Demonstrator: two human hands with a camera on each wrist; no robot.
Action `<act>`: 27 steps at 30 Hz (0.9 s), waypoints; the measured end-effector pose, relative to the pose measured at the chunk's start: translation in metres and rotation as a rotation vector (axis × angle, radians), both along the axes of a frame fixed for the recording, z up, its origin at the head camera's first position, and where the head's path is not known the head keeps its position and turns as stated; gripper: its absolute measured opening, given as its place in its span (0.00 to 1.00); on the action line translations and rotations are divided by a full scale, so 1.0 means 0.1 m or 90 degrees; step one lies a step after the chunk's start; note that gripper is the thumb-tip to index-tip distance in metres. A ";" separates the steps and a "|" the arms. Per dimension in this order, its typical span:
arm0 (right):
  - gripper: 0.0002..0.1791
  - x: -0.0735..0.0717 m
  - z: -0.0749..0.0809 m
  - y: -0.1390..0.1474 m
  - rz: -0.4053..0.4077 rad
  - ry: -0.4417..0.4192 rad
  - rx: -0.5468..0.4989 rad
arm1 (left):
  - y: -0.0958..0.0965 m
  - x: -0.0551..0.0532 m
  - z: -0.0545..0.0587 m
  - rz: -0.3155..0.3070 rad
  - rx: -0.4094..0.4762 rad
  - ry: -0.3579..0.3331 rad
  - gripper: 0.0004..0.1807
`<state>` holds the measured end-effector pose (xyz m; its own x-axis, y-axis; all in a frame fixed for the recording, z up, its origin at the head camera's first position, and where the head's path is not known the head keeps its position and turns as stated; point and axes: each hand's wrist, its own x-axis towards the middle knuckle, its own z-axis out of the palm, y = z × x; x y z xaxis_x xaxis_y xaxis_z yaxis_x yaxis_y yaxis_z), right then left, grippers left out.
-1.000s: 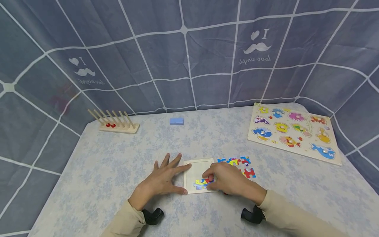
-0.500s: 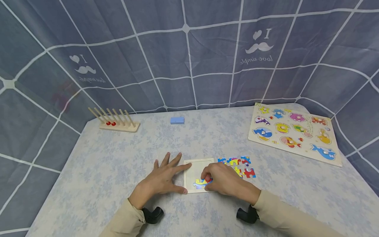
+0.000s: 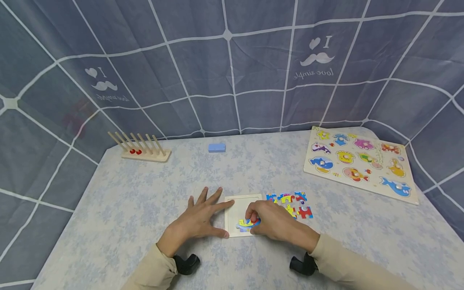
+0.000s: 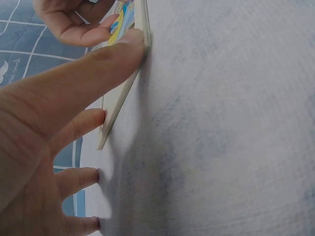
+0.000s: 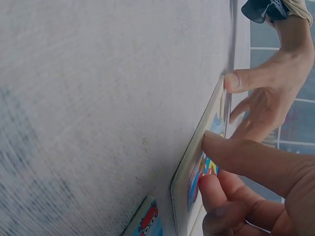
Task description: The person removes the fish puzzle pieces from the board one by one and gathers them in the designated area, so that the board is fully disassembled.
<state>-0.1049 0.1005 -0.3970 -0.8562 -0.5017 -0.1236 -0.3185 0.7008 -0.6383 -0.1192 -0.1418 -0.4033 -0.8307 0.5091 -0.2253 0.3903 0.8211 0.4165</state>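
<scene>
A small square wooden puzzle tray (image 3: 232, 207) lies on the table before me. My left hand (image 3: 197, 219) spreads its fingers, with thumb and index finger resting on the tray's left edge. Inside the tray's near side lie joined jigsaw pieces (image 3: 243, 226) in yellow and blue. My right hand (image 3: 279, 221) bends over the near right corner, its thumb and curled fingers pinching a red and blue jigsaw piece (image 5: 193, 189), mostly hidden in the head view. In the right wrist view that thumb also touches the tray's near rim. Several loose jigsaw pieces (image 3: 304, 212) lie right of the tray.
A wooden peg stand (image 3: 146, 155) with two red beads stands at the back left. Near the back edge sits a blue block (image 3: 216, 148). At the back right lies a sea-animal knob puzzle board (image 3: 357, 161). A patterned curtain (image 3: 203, 72) hangs behind the table.
My right hand has shifted slightly left over the tray, showing more of the loose pieces, then stays almost still. The left hand keeps its place on the tray's edge.
</scene>
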 end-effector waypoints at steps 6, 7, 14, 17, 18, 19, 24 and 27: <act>0.15 0.01 0.00 0.00 0.009 0.003 -0.009 | 0.00 0.00 0.00 0.001 -0.003 -0.001 0.47; 0.15 0.01 0.00 0.01 0.010 0.004 -0.011 | -0.01 0.00 0.00 0.002 -0.005 0.000 0.47; 0.10 0.01 0.00 0.04 0.028 0.013 -0.047 | 0.00 0.02 0.00 -0.001 0.001 0.000 0.47; 0.09 0.01 0.01 0.05 0.041 0.014 -0.067 | 0.00 0.01 0.00 0.001 -0.001 0.001 0.47; 0.09 0.01 0.01 0.05 0.047 0.014 -0.073 | 0.00 0.01 0.00 0.001 -0.001 0.002 0.47; 0.09 0.01 0.01 0.05 0.052 0.014 -0.078 | 0.00 0.01 0.00 0.002 -0.001 0.002 0.47; 0.10 0.01 0.03 0.06 0.072 -0.010 -0.103 | -0.01 0.01 0.00 0.002 -0.001 0.003 0.47; 0.10 0.02 0.02 0.06 0.085 -0.027 -0.112 | -0.01 0.01 0.00 0.001 0.002 0.001 0.47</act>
